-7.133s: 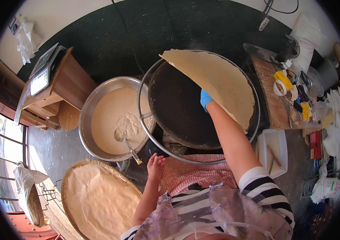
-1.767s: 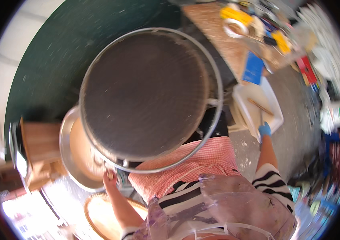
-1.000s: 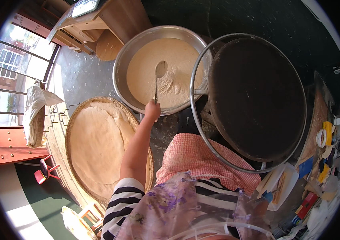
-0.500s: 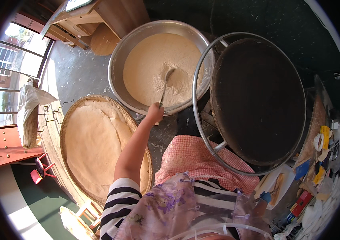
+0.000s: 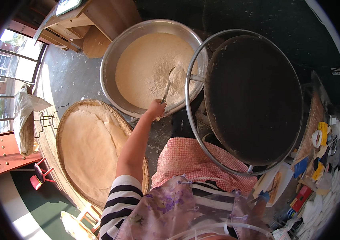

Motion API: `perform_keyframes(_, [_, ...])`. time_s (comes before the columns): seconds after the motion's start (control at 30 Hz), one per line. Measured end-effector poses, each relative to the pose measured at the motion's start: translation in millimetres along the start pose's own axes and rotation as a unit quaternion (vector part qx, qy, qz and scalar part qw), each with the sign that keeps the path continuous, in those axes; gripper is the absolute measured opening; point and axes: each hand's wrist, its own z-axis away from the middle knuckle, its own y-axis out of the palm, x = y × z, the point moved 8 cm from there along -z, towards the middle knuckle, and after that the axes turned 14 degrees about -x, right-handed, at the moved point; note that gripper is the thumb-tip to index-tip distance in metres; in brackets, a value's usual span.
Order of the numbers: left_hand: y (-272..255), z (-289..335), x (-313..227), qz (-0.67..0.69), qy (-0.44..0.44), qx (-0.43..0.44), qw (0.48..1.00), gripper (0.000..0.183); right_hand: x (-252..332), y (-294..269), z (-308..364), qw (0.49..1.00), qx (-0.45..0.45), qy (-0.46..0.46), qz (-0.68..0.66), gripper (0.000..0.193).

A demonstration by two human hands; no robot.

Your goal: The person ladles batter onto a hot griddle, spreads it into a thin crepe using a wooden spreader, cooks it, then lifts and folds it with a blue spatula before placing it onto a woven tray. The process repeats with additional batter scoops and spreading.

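My left hand [image 5: 155,110] is closed round the handle of a ladle [image 5: 166,91] at the near rim of a wide metal basin [image 5: 107,86]. The ladle's head dips into pale, thick batter [image 5: 138,66], whose surface is rippled and lumpy around it. At the lower right, my right hand [image 5: 262,199] is small and partly hidden; something blue shows at its fingers, beside a brown wooden tool [image 5: 274,187] over a white tray [image 5: 284,180]. Whether it grips the tool cannot be made out. To its upper left lies a large round black griddle [image 5: 254,100].
A metal ring [image 5: 188,100] surrounds the griddle, overlapping the basin's right edge. On the left, a round woven tray [image 5: 59,148] bears large thin flatbreads [image 5: 86,152]. A wooden desk [image 5: 112,18] stands at the back; tape, packets and papers clutter the right. A pink-checked apron [image 5: 194,160] covers my lap.
The ladle's head has moved slightly right and down through the batter, and the disturbed patch is wider. My view has shifted a little, so most things sit further left.
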Motion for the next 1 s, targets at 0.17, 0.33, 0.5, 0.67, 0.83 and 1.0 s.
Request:
perform_keyframes(0.17, [11, 43, 16, 0.245, -0.160, 0.151, 0.944, 0.013, -19, 1, 6, 0.982, 0.000, 0.142, -0.124, 0.028])
perform_keyframes(0.33, [5, 70, 30, 0.383, -0.225, 0.233, 0.865, 0.014, -37, 3, 8, 0.913, -0.045, 0.234, -0.332, 0.029])
perform_keyframes(0.5, [-9, 93, 37, 0.422, -0.231, 0.252, 0.839, 0.026, -43, -2, 7, 0.860, -0.052, 0.232, -0.452, 0.029])
perform_keyframes(0.67, [-33, 121, 16, 0.434, -0.191, 0.262, 0.840, 0.030, -35, -22, 19, 0.791, -0.106, 0.231, -0.556, 0.030])
perform_keyframes(0.83, [-59, 142, -5, 0.435, -0.183, 0.251, 0.845, 0.034, -14, -43, 34, 0.739, -0.120, 0.205, -0.630, 0.035])
perform_keyframes(1.0, [-68, 157, -21, 0.492, -0.203, 0.300, 0.791, 0.034, 13, -10, 31, 0.769, 0.081, 0.221, -0.594, 0.046])
